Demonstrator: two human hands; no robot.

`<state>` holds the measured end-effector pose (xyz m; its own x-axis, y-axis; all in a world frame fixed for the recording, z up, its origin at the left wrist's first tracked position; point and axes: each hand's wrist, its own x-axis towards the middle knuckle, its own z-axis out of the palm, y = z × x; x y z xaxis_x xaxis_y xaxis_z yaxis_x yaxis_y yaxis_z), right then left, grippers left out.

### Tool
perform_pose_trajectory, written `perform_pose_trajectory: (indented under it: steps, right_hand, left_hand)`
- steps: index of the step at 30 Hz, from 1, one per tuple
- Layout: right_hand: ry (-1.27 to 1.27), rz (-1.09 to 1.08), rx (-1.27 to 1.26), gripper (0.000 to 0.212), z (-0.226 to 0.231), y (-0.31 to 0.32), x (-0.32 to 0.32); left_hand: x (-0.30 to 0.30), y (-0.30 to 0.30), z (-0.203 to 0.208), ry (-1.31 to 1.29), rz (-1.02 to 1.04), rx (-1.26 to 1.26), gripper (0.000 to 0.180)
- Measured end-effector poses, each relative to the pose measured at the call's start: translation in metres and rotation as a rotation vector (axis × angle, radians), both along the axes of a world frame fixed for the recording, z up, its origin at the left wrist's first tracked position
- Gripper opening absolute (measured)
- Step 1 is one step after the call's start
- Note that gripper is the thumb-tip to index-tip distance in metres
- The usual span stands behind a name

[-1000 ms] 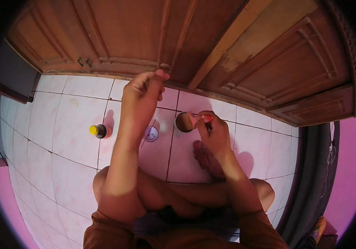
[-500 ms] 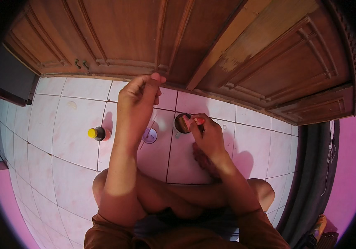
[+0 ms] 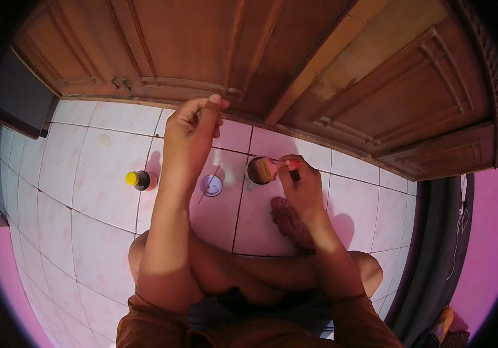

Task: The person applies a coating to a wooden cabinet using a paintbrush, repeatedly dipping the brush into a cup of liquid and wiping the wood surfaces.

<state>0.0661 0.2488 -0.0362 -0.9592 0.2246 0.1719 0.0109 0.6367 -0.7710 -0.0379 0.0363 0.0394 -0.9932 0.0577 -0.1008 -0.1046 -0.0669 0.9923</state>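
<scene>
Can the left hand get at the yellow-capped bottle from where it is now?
Probably yes. The bottle stands alone on the tiles just left of the left forearm, nothing around it. The left hand is raised by the door, seemingly empty.

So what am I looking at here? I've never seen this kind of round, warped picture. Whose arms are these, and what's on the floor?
The picture comes from a wide fisheye camera worn on a person's head, looking down, so straight edges bend near the rim. The arms are the wearer's own; the person sits cross-legged on a white tiled floor before a wooden door. The left hand is raised, fingers pinched; I cannot tell what it holds. The right hand holds a small paintbrush over an open tin. Also on the floor: a dark bottle with a yellow cap, a small round lid with a thin stick across it, and a reddish cloth.
</scene>
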Motion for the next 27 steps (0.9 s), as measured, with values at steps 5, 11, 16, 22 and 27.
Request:
perform_pose_trajectory:
  steps: [5, 11, 16, 22, 27]
  right_hand:
    - [-0.058, -0.012, 0.003, 0.015, 0.008, -0.001, 0.0]
    - [0.003, -0.059, -0.019, 0.015, -0.013, 0.012, 0.002]
    - [-0.034, -0.252, -0.411, 0.016, -0.024, 0.02, 0.004]
    - [-0.105, -0.38, -0.786, 0.017, -0.029, 0.035, 0.01]
    - [-0.172, -0.486, -0.891, 0.018, -0.039, 0.046, 0.016]
  left_hand:
    - [-0.002, -0.003, 0.0, -0.002, 0.02, -0.003, 0.03]
    - [-0.004, -0.008, -0.002, 0.007, 0.026, 0.03, 0.03]
    - [-0.008, -0.011, -0.004, 0.021, 0.033, 0.026, 0.03]
    - [-0.009, -0.016, -0.002, 0.038, 0.03, 0.045, 0.03]
    - [-0.011, -0.018, -0.003, 0.043, 0.034, 0.082, 0.03]
